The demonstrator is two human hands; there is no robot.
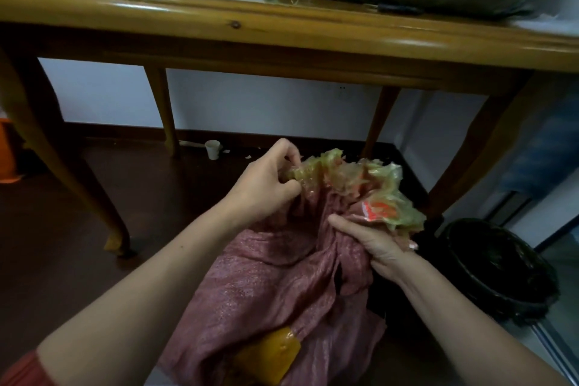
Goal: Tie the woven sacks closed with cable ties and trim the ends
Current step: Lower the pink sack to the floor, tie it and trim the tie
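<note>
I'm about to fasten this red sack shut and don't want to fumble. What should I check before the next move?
1. Left hand pinching the red sack at its mouth: ok.
2. Right hand gripping the neck: ok.
3. Mouth bunched tight: not ok, the edge fans out loose.
4. Cable tie ready: cannot tell, none in view.
5. Cutter ready: cannot tell; a dark object on the table is too blurred to identify.

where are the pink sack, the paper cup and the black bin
pink sack [266, 285], head view, on the middle of its woven body
paper cup [213, 149], head view, on its white side wall
black bin [507, 304], head view, on its near rim
</note>
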